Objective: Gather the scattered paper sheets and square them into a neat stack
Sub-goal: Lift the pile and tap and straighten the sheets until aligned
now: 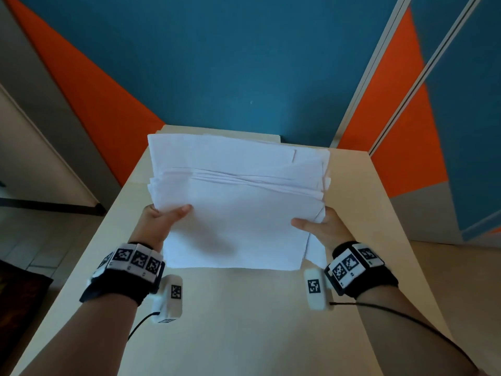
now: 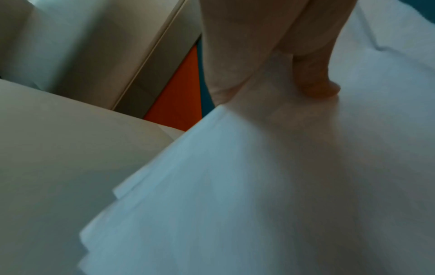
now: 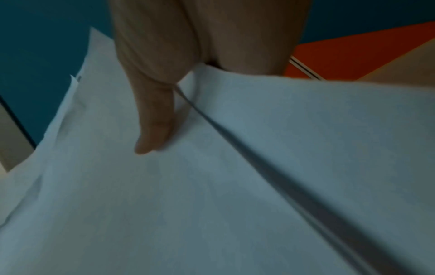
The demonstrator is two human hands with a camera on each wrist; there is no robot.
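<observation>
A loose bundle of white paper sheets [image 1: 238, 202] is held above the beige table [image 1: 244, 321], its edges uneven and fanned at the sides. My left hand [image 1: 162, 218] grips the bundle's left edge, thumb on top, fingers hidden beneath. My right hand [image 1: 317, 226] grips the right edge the same way. In the left wrist view the thumb presses on the paper sheets [image 2: 282, 186], whose offset edges show at lower left. In the right wrist view the thumb lies on the top of the paper sheets [image 3: 212, 186], with a gap between layers.
The table's far edge meets a blue and orange wall [image 1: 217, 63]. A sliding door rail [image 1: 393, 77] runs at the right. The table's left side drops off to the floor [image 1: 40, 240]. Bare tabletop lies below the bundle, near me.
</observation>
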